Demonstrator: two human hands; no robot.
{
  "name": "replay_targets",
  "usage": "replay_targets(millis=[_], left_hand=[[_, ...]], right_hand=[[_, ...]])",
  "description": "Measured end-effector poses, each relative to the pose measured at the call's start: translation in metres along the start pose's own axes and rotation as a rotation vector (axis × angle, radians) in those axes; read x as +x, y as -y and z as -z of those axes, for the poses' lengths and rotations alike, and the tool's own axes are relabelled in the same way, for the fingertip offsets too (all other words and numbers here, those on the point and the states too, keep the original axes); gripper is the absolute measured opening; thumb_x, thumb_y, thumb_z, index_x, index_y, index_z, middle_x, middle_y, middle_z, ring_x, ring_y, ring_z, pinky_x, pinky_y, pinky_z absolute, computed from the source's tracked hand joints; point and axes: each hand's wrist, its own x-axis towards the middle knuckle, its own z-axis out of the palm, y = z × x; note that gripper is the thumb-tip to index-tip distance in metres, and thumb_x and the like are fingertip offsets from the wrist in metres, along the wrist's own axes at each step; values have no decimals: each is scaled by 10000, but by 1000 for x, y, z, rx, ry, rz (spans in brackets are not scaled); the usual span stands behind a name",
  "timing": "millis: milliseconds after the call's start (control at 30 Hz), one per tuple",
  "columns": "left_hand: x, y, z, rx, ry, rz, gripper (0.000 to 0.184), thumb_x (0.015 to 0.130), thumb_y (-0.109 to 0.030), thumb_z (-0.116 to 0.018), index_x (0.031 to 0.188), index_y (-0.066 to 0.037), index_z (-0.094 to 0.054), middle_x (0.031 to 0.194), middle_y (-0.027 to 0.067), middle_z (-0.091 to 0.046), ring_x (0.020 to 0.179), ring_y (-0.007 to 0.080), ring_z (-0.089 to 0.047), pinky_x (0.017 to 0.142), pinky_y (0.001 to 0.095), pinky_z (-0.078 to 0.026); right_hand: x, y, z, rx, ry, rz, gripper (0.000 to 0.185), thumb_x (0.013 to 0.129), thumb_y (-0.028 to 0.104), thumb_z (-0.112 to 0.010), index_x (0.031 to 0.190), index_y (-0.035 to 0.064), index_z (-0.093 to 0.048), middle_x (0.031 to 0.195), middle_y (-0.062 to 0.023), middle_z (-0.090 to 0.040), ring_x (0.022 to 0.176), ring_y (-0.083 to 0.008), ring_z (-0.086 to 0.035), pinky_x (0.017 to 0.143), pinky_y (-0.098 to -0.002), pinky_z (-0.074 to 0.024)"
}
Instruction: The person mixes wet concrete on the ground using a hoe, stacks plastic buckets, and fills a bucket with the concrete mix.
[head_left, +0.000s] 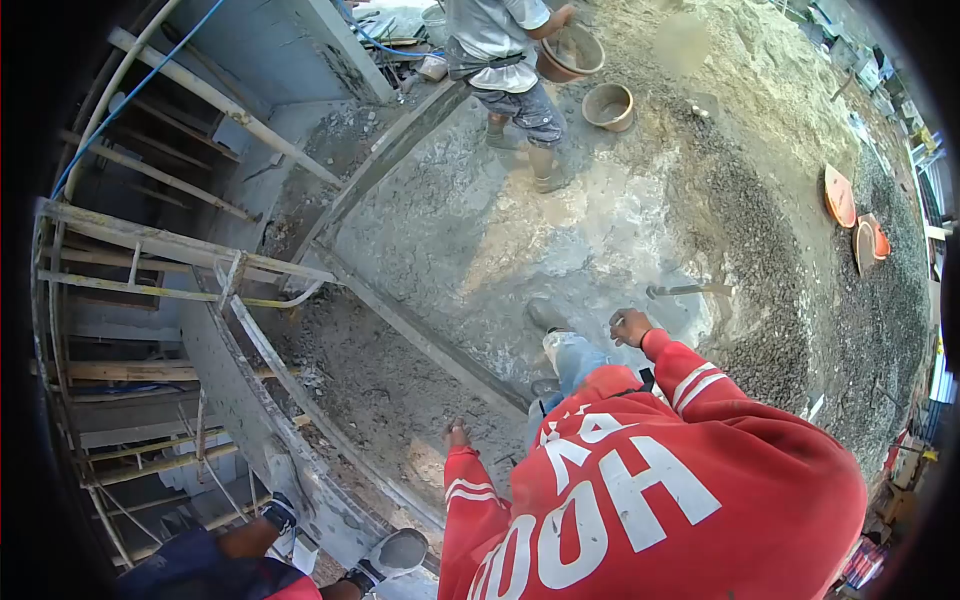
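My right hand (629, 327) hangs out ahead of my red sleeve over wet grey concrete (440, 230). Its fingers are bent together around a small white thing, too small to name. Low on the left, my left hand (457, 434) is near the rough dirt beside a concrete edge (430, 345). It is seen end-on, most of its fingers are hidden, and nothing shows in it. My boot (545, 314) stands in the wet concrete. To the right of my right hand lies a tool with a wooden handle (700, 289), apart from the hand.
A co-worker (510, 70) stands in the concrete ahead, one hand at a bucket (572, 52); another bucket (608, 106) is beside it. Another person's gloved hand (362, 577) is by a container of grey mix (402, 550). Gravel (760, 340), orange basins (840, 195) and scaffolding (180, 240) flank the area.
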Motion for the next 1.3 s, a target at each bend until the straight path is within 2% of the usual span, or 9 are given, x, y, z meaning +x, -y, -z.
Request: replay_targets(millis=[33,67,300,533,600,767,967,1033,1300], left_hand=[[5,1,-5,-115,5,-49,341,774,-177,-690,1086,-112,-570,803,67,-606,590,160,-567,437,283,-406],[7,4,-9,-44,-26,-65,398,763,-280,-690,1117,-135,-581,1086,60,-605,803,266,-650,574,365,-473],[-57,49,-31,87,44,92,380,799,-240,-682,1150,-149,-566,1095,75,-622,821,269,-658,559,370,-493],[-107,97,-29,429,132,173,401,795,-198,-694,1168,-109,-577,1036,104,-641,768,236,-650,563,341,-498],[-115,86,-46,493,156,112,407,791,-187,-700,1169,-97,-580,1018,110,-646,751,225,-648,564,329,-500],[-101,11,-144,339,163,0,395,789,-171,-711,1156,-65,-606,959,119,-660,701,193,-642,555,296,-503],[-144,-148,-287,137,289,-348,388,827,-107,-666,1193,-14,-574,950,141,-666,712,193,-661,603,292,-539],[-151,-160,-311,150,337,-440,388,829,-90,-657,1198,-10,-567,950,144,-667,743,196,-666,645,294,-544],[-130,-86,-271,593,307,-295,464,819,-168,-714,1235,-42,-552,1044,161,-638,832,214,-660,623,318,-557]], right_hand=[[-1,2,1,-45,47,64,216,772,135,-617,928,-13,-644,750,-134,-703,627,-212,-704,646,-317,-567],[-5,4,5,-46,45,62,216,772,135,-617,928,-13,-644,750,-134,-703,627,-212,-704,646,-317,-567],[25,-74,57,-626,-66,-188,318,760,275,-623,902,-1,-694,1026,-231,-659,979,-393,-634,859,-437,-521],[67,-185,185,-549,-381,-278,289,782,227,-605,929,-18,-646,881,-231,-677,766,-391,-673,717,-440,-566],[97,-236,203,186,-445,-370,240,843,177,-582,950,-36,-613,787,-176,-676,625,-294,-677,522,-376,-557],[88,-168,225,444,-388,-387,228,880,161,-555,988,-37,-585,736,-134,-661,536,-205,-646,414,-289,-482],[112,-196,236,-262,-271,-240,286,825,244,-629,973,0,-615,793,-164,-675,652,-253,-682,580,-364,-552],[101,-152,261,-357,-301,-473,320,763,291,-633,1011,90,-659,1001,-199,-674,965,-377,-638,886,-435,-505],[109,-172,296,-654,-311,-689,620,745,433,-723,1215,88,-513,1119,-193,-628,1091,-392,-586,984,-440,-443]])
